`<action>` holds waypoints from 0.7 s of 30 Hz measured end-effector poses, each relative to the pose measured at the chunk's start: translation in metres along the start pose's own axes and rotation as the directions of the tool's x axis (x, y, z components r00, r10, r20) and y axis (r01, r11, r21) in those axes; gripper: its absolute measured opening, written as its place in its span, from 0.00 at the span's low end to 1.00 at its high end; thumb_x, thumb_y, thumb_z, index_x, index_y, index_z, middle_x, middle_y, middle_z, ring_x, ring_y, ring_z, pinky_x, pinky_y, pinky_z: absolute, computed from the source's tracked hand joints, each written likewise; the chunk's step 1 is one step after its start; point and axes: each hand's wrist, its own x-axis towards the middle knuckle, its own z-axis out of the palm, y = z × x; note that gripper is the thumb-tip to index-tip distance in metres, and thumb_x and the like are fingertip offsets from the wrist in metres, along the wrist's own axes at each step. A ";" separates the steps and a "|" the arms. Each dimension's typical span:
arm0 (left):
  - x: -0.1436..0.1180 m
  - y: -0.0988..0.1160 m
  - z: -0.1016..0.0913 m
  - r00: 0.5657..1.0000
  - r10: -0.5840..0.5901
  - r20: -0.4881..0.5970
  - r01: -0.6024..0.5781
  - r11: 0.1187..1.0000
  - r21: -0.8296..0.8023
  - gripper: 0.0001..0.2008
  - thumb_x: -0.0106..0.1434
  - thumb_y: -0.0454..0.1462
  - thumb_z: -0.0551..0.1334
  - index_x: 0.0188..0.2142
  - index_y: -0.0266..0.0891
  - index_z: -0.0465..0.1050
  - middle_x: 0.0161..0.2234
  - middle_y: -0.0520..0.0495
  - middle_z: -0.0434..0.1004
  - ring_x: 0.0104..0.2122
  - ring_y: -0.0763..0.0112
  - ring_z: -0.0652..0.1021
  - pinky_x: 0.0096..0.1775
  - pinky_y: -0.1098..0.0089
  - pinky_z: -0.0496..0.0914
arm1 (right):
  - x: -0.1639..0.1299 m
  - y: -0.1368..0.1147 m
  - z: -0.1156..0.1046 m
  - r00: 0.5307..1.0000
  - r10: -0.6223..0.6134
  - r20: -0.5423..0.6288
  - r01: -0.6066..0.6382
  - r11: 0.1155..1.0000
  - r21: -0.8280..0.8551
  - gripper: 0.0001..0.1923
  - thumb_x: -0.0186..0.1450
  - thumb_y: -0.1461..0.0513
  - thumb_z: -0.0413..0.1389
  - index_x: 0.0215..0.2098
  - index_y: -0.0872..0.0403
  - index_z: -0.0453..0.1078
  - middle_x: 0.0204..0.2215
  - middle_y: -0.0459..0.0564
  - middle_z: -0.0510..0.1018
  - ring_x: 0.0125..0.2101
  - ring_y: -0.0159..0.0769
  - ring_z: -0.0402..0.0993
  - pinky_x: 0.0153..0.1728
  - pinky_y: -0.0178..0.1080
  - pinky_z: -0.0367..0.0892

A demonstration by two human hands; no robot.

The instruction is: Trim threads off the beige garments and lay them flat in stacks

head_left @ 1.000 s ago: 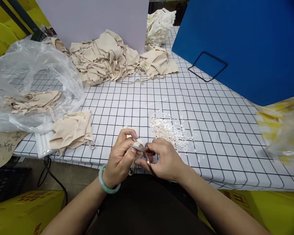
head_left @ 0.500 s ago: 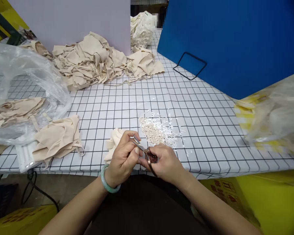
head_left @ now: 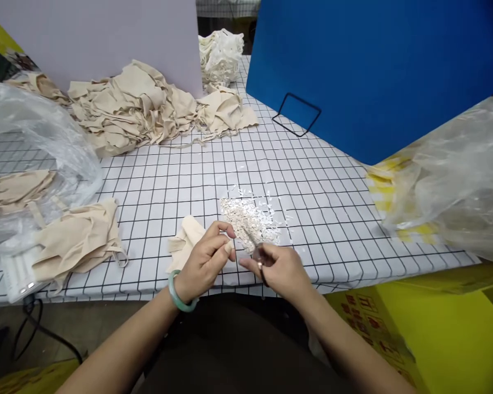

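Observation:
My right hand (head_left: 281,271) is closed round the handles of small scissors (head_left: 261,257), whose blades are smeared by motion and point up and left over the scraps. My left hand (head_left: 207,260), with a green bangle at its wrist, is closed in a pinch. A piece of beige fabric (head_left: 183,241) shows behind it and seems to run into its fingers; the part in the pinch is mostly hidden. Just beyond both hands lies a loose pile of tiny white and beige clippings (head_left: 250,216) on the checked tablecloth (head_left: 181,169).
Beige fabric pieces (head_left: 80,238) lie at the left on a white power strip (head_left: 14,273), near a clear plastic bag (head_left: 69,142). A larger fabric heap (head_left: 135,106) lies behind. A blue panel (head_left: 365,71), wire frame (head_left: 298,115) and another plastic bag (head_left: 447,191) stand rightward.
My right hand has drawn the scissors away from my left fingers, and the blades have swung upward. The whole view has shifted, so table things sit further left.

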 end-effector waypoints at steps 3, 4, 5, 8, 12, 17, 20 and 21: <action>-0.019 0.002 -0.040 0.998 -0.068 0.020 0.065 0.993 0.095 0.19 0.72 0.40 0.51 0.26 0.37 0.69 0.42 0.41 0.69 0.46 0.62 0.72 0.49 0.61 0.69 | 0.010 -0.001 -0.022 0.998 -0.032 -0.061 0.026 0.995 -0.099 0.24 0.57 0.41 0.61 0.37 0.50 0.70 0.26 0.48 0.75 0.25 0.38 0.71 0.22 0.37 0.63; -0.029 0.002 -0.054 0.996 -0.087 -0.035 0.092 0.977 0.190 0.18 0.71 0.41 0.52 0.26 0.38 0.68 0.43 0.41 0.69 0.47 0.61 0.72 0.50 0.60 0.69 | 0.014 -0.003 -0.026 0.995 -0.060 -0.079 0.051 0.992 -0.116 0.25 0.57 0.41 0.61 0.42 0.50 0.70 0.32 0.51 0.77 0.30 0.42 0.73 0.25 0.39 0.66; -0.039 0.000 -0.067 0.987 -0.093 -0.131 0.130 0.941 0.312 0.16 0.69 0.41 0.55 0.26 0.38 0.68 0.44 0.41 0.69 0.48 0.59 0.72 0.52 0.57 0.68 | 0.019 -0.007 -0.027 0.991 -0.094 -0.092 0.083 0.989 -0.121 0.26 0.58 0.42 0.61 0.45 0.50 0.69 0.37 0.54 0.77 0.35 0.45 0.74 0.28 0.41 0.68; -0.067 -0.009 -0.083 0.918 -0.084 -0.387 0.313 0.751 0.582 0.14 0.60 0.45 0.66 0.40 0.39 0.71 0.51 0.38 0.67 0.55 0.49 0.67 0.57 0.48 0.64 | 0.031 -0.022 -0.005 0.976 -0.217 -0.009 0.217 0.975 -0.058 0.23 0.59 0.49 0.63 0.47 0.50 0.65 0.48 0.58 0.74 0.44 0.50 0.74 0.36 0.48 0.71; -0.087 -0.013 -0.058 0.952 -0.249 -0.180 0.306 0.813 0.495 0.24 0.59 0.39 0.65 0.55 0.41 0.65 0.51 0.39 0.69 0.50 0.53 0.72 0.52 0.51 0.69 | 0.028 -0.048 0.053 0.871 -0.398 0.289 0.389 0.917 0.089 0.18 0.54 0.68 0.61 0.43 0.51 0.65 0.41 0.53 0.76 0.38 0.44 0.74 0.34 0.43 0.70; -0.065 -0.006 -0.071 0.935 -0.351 0.046 0.334 0.917 0.217 0.07 0.60 0.31 0.59 0.37 0.40 0.73 0.38 0.48 0.77 0.39 0.65 0.77 0.44 0.67 0.73 | 0.049 -0.081 0.078 0.794 -0.418 0.442 0.364 0.909 0.205 0.15 0.49 0.77 0.51 0.28 0.52 0.62 0.26 0.42 0.73 0.27 0.32 0.70 0.25 0.31 0.60; -0.003 0.010 -0.135 0.943 -0.317 -0.102 0.330 0.928 0.171 0.09 0.55 0.29 0.61 0.37 0.38 0.73 0.35 0.48 0.77 0.36 0.64 0.77 0.39 0.66 0.74 | 0.117 -0.142 0.056 0.803 -0.462 0.377 0.383 0.884 0.266 0.11 0.51 0.74 0.52 0.26 0.53 0.64 0.23 0.42 0.73 0.24 0.31 0.69 0.23 0.31 0.59; 0.022 0.019 -0.160 0.932 -0.241 -0.271 0.296 0.938 0.182 0.09 0.57 0.29 0.59 0.39 0.38 0.72 0.37 0.46 0.77 0.38 0.63 0.78 0.40 0.63 0.74 | 0.144 -0.169 0.044 0.834 -0.481 0.270 0.410 0.868 0.281 0.09 0.53 0.73 0.52 0.27 0.53 0.65 0.23 0.42 0.73 0.23 0.31 0.69 0.24 0.32 0.61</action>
